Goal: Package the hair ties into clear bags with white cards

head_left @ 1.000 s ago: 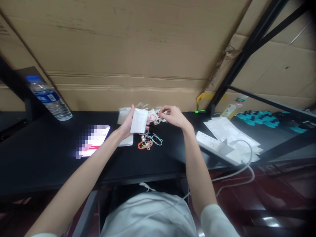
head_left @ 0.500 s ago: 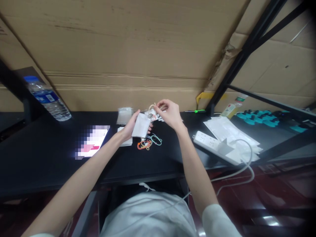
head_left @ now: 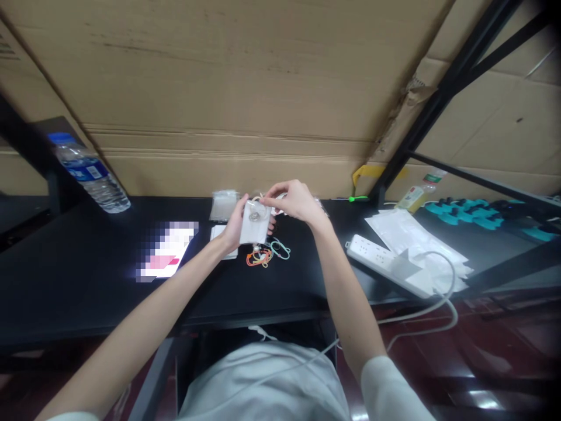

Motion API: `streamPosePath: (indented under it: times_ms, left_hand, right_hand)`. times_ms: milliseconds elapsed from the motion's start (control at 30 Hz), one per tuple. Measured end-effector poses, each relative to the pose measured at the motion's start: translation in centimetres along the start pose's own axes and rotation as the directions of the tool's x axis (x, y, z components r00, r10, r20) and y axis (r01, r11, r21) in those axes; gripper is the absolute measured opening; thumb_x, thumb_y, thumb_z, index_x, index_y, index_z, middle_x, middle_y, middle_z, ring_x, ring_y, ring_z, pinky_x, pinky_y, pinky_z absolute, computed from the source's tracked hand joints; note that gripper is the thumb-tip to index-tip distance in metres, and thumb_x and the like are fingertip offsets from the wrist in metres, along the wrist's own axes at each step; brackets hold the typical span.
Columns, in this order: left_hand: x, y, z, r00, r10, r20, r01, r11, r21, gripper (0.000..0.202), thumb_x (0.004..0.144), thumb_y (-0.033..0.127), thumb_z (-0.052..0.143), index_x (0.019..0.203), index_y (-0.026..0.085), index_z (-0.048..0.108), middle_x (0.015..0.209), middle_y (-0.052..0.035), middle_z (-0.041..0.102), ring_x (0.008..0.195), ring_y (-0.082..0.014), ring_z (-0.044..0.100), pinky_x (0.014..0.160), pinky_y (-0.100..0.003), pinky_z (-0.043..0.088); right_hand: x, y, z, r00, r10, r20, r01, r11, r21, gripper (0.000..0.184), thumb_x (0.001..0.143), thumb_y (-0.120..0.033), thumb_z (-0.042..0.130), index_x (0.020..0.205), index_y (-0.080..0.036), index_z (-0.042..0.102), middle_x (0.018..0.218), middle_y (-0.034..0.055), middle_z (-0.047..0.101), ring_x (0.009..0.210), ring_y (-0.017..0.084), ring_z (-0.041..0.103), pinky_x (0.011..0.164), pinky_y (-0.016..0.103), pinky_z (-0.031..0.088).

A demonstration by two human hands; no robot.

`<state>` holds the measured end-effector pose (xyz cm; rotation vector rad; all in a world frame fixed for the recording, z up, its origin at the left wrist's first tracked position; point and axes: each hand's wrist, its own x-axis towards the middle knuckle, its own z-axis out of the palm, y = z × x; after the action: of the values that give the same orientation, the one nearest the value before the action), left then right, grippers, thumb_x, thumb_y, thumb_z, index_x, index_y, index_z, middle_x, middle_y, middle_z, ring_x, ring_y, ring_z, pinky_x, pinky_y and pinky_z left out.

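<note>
My left hand is closed around a small clear plastic bag with a white card in it, held upright above the table. Near the bag's top sits a round metal charm, seemingly inside the bag. A pale beige cord loop rises from the bag's mouth. Fingertips of my right hand pinch this cord at the top edge. Orange and yellow cords and a mint-green cord loop lie just below my hands. White cards are stacked beside my left wrist, with clear bags behind.
On the left are a lit phone and a water bottle. A white power strip with a cable, plastic packets, a drink bottle and teal objects are on the right. Cardboard stands behind.
The metal charm has gone from above the bag's mouth down behind its clear front. My right hand has moved left and lower, close against the bag's top. The view has shifted slightly.
</note>
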<state>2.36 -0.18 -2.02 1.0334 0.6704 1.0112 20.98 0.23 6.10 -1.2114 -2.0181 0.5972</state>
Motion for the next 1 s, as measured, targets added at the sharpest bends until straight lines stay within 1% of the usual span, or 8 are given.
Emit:
streamPosePath:
  times_ms: [167, 333, 533, 633, 767, 867, 933, 1000]
  left_hand:
    - [-0.3, 0.3, 0.4, 0.999, 0.03, -0.015, -0.031, 0.997, -0.068, 0.075, 0.099, 0.075, 0.034, 0.096, 0.013, 0.077, 0.085, -0.0131, 0.079, 0.073, -0.0236, 0.074, 0.072, -0.036, 0.062]
    - [-0.5, 0.4, 0.8, 0.996, 0.063, -0.061, -0.071, 0.986, -0.148, 0.07, 0.098, 0.073, 0.038, 0.096, 0.013, 0.075, 0.08, -0.0129, 0.077, 0.071, -0.0242, 0.073, 0.072, -0.039, 0.063]
    - [-0.2, 0.3, 0.2, 0.996, 0.058, -0.065, -0.071, 0.973, -0.221, 0.067, 0.099, 0.071, 0.038, 0.099, 0.014, 0.073, 0.083, -0.0141, 0.078, 0.072, -0.0259, 0.075, 0.072, -0.041, 0.063]
    - [-0.1, 0.3, -0.1, 0.998, 0.042, -0.038, -0.049, 0.975, -0.217, 0.07, 0.098, 0.073, 0.036, 0.103, 0.014, 0.073, 0.085, -0.015, 0.078, 0.072, -0.0268, 0.075, 0.07, -0.041, 0.062]
    - [-0.2, 0.5, 0.0, 0.997, 0.066, -0.03, -0.071, 0.973, -0.218, 0.068, 0.099, 0.073, 0.036, 0.105, 0.016, 0.072, 0.086, -0.0131, 0.077, 0.074, -0.0264, 0.074, 0.074, -0.043, 0.062]
    - [-0.3, 0.6, 0.1, 0.996, 0.073, -0.041, -0.08, 0.974, -0.213, 0.067, 0.099, 0.074, 0.036, 0.104, 0.018, 0.072, 0.088, -0.0127, 0.078, 0.075, -0.0277, 0.074, 0.074, -0.045, 0.061]
    - [-0.3, 0.6, 0.1, 0.997, 0.071, -0.038, -0.077, 0.976, -0.202, 0.068, 0.098, 0.076, 0.037, 0.103, 0.019, 0.073, 0.088, -0.0131, 0.078, 0.074, -0.0283, 0.074, 0.073, -0.045, 0.061]
    - [-0.3, 0.6, 0.1, 0.996, 0.077, -0.047, -0.085, 0.975, -0.204, 0.068, 0.097, 0.076, 0.039, 0.104, 0.018, 0.073, 0.087, -0.0131, 0.078, 0.074, -0.028, 0.074, 0.073, -0.045, 0.062]
  right_hand:
    - [1.6, -1.7, -0.7, 0.989, 0.035, 0.144, -0.022, 0.995, -0.097, 0.016, 0.081, -0.036, 0.084, 0.085, -0.021, 0.083, 0.079, 0.0035, 0.078, 0.065, 0.016, 0.068, 0.069, 0.03, 0.052]
    - [3.3, -4.0, -1.2, 0.967, 0.015, 0.254, 0.045, 0.972, -0.231, 0.005, 0.079, -0.024, 0.085, 0.08, -0.019, 0.082, 0.077, 0.0041, 0.078, 0.071, 0.016, 0.07, 0.069, 0.028, 0.051]
    - [4.7, -5.2, -1.7, 0.93, -0.038, 0.366, 0.134, 0.962, -0.24, 0.006, 0.076, -0.014, 0.084, 0.078, -0.017, 0.08, 0.074, 0.0021, 0.077, 0.066, 0.015, 0.068, 0.066, 0.028, 0.05]
    - [5.5, -4.8, -2.0, 0.881, -0.068, 0.468, 0.169, 0.97, -0.176, 0.009, 0.077, -0.01, 0.081, 0.083, -0.017, 0.082, 0.075, 0.0023, 0.078, 0.065, 0.015, 0.067, 0.064, 0.027, 0.051]
    - [6.6, -3.9, -2.6, 0.789, -0.112, 0.604, 0.174, 0.984, -0.044, 0.015, 0.089, -0.028, 0.078, 0.098, -0.018, 0.084, 0.087, 0.006, 0.081, 0.063, 0.013, 0.066, 0.059, 0.025, 0.05]
    - [6.9, -3.9, -3.1, 0.764, -0.057, 0.643, 0.076, 0.997, -0.001, 0.037, 0.098, -0.05, 0.069, 0.1, -0.017, 0.084, 0.095, 0.01, 0.082, 0.063, 0.013, 0.065, 0.058, 0.027, 0.051]
    - [6.8, -4.4, -3.4, 0.753, -0.004, 0.657, 0.007, 1.0, -0.002, 0.047, 0.095, -0.06, 0.07, 0.094, -0.015, 0.085, 0.095, 0.0122, 0.082, 0.064, 0.015, 0.066, 0.059, 0.029, 0.053]
    - [6.6, -5.0, -3.6, 0.743, 0.033, 0.668, -0.024, 0.999, -0.022, 0.047, 0.087, -0.061, 0.079, 0.088, -0.015, 0.085, 0.093, 0.0126, 0.081, 0.068, 0.017, 0.067, 0.061, 0.031, 0.054]
